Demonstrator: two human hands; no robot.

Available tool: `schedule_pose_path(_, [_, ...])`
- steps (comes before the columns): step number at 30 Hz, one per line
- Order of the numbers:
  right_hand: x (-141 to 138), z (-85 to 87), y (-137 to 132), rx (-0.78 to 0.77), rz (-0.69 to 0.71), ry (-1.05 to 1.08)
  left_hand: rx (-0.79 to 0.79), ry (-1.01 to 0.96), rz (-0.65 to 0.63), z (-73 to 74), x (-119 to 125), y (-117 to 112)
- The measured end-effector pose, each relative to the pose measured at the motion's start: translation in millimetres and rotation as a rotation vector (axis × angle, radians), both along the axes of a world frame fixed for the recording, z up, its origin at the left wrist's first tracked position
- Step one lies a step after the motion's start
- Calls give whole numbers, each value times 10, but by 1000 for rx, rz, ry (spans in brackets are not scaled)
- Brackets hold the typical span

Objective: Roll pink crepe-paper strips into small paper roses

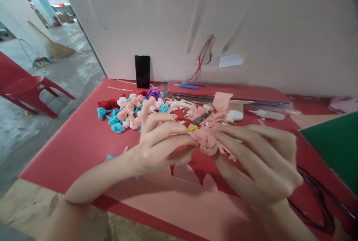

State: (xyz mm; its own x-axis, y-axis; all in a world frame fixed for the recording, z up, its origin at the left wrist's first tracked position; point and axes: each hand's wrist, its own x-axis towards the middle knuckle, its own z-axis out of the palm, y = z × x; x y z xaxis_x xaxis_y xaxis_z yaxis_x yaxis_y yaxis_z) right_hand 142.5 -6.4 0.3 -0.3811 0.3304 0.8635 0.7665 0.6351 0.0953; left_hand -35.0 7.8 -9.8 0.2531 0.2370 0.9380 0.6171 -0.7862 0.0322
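Note:
A pink paper flower (205, 141) is held up over the middle of the table, its petals layered and ruffled. At its left edge the fingertips of my left hand (165, 140) are pinched together on the paper. My right hand (257, 161) grips the flower from the right, with the thumb below and the fingers above. Just behind the flower lies a tool (201, 118) with a dark metal head and yellow and red handles, partly hidden by my left fingers. Around it are pink paper scraps (192, 111). A large pink sheet (167, 196) lies beneath my forearms.
Finished paper flowers (129, 110) in several colours are heaped at the left on the red table (64, 140). A phone (142, 71) leans on the wall behind. A glue bottle (267, 114), a green board (334, 146) and black cables (321, 200) are on the right.

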Motion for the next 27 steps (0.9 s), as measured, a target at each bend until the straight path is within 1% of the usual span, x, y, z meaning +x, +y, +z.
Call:
schedule_pose_path(5, [15,35,-26,-21,4,-23,-51,7,-37,-2,12,9])
schedule_pose_path(9, [24,49,-40,-26,8,-55,-21,-67,-63,-29,37,36])
schedule_pose_path(13, [26,49,-56,-36,2,-55,-67,-45,-65,-46,35,33])
schedule_pose_path(17, [28,44,-41,-45,20,-66,-98,-28,-81,-22,28,20])
schedule_pose_path(19, [32,26,-3,-42,46,-33,-143,-46,-117,9,22,24])
schedule_pose_path(21, [38,-15,60,-71,74,44,-239,-99,-191,39,8,42])
schedule_pose_path(23, [44,-81,138,-183,88,143,-413,-177,-298,49,-10,76])
schedule_pose_path(25, [47,-160,217,-314,135,265,-656,-260,-426,25,-15,121])
schedule_pose_path(27, [47,-234,285,-433,208,319,-923,-326,-539,-28,0,168])
